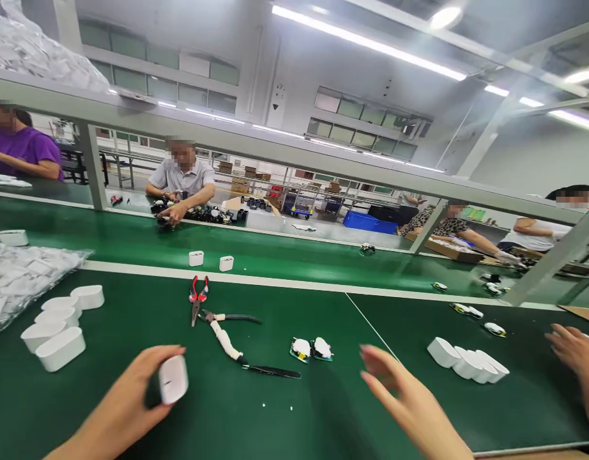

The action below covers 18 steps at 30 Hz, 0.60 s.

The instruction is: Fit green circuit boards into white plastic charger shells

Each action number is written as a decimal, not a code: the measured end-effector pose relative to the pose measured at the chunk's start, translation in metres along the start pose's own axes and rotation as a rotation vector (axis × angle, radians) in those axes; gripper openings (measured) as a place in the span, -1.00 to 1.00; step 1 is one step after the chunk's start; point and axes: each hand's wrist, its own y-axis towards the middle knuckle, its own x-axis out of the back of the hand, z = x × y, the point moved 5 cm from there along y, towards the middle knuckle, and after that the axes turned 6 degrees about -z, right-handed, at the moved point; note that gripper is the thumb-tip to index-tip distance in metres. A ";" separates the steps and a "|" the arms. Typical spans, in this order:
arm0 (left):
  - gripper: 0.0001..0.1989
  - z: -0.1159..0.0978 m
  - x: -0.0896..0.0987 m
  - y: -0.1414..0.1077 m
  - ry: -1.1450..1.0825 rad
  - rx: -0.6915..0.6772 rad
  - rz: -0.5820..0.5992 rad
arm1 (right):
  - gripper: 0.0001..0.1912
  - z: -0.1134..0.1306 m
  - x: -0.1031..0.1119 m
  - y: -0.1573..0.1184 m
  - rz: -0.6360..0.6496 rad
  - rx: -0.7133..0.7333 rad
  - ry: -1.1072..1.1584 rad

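My left hand [140, 390] is closed around a white oval plastic housing [174, 379], its end face with a small dark slot turned towards me. To the right, my right hand [404, 393] hovers over the green work surface [323, 421], thumb and fingers apart and nothing between them. Two small circuit boards [301, 349] with white tops lie between my hands. Beyond them rest red-handled pliers [197, 297], white-handled cutters [225, 338] and black tweezers [273, 370]. Several white housings [61, 348] stand left of my left hand.
A row of white housings [467, 363] sits at the right, near another person's hand [575, 351]. A clear plastic bag of white parts [29, 275] lies at the left. Two housings [196, 258] stand on the green belt [294, 259]. Co-workers sit across the line.
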 end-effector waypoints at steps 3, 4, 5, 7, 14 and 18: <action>-0.60 -0.025 -0.028 0.027 -0.228 0.047 0.175 | -0.58 0.006 -0.045 0.055 0.286 -0.029 -0.149; -0.59 -0.033 -0.033 0.035 -0.333 0.063 0.196 | -0.56 0.005 -0.057 0.066 0.330 -0.029 -0.153; -0.57 -0.040 -0.037 0.042 -0.442 0.075 0.220 | -0.59 0.004 -0.065 0.075 0.337 -0.023 -0.127; -0.54 -0.051 -0.038 0.054 -0.605 0.097 0.256 | -0.72 0.000 -0.072 0.082 0.326 -0.013 -0.070; -0.52 -0.082 0.005 0.112 -0.624 -0.007 0.196 | -0.60 0.051 -0.039 0.111 0.067 -0.017 0.404; -0.52 -0.102 0.027 0.138 -0.558 -0.116 0.183 | -0.65 0.115 -0.020 0.115 0.091 0.007 0.626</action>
